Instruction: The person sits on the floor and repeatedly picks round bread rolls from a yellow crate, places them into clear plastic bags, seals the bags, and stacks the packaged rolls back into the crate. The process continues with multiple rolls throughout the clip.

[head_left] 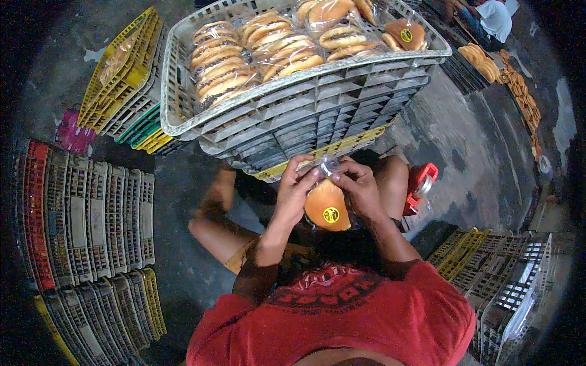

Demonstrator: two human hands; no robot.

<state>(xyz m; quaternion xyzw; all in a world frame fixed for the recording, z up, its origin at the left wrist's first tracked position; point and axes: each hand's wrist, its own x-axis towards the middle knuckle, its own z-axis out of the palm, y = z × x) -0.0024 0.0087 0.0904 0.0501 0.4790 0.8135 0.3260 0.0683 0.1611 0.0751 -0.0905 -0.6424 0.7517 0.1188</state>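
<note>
In front of my body hangs a round golden-brown bun [327, 198] in a clear plastic bag, with a yellow-and-black round sticker on it. My left hand [298, 188] is closed, its fingers pinching the gathered neck of the bag [328, 165] from the left. From the other side my right hand [360, 186] pinches the same bunched plastic with thumb and fingers. The bun sits just below both hands. To the right of my knee is a red tape dispenser [421, 188] with a roll of tape.
Ahead, a stack of plastic crates [305, 97] bears several bagged buns [284, 52]. Yellow, white and green crates [122, 79] stand behind left; more crate stacks [91, 219] are at left and right [500, 287]. A person [493, 21] is at far right, near rows of unwrapped buns [522, 97].
</note>
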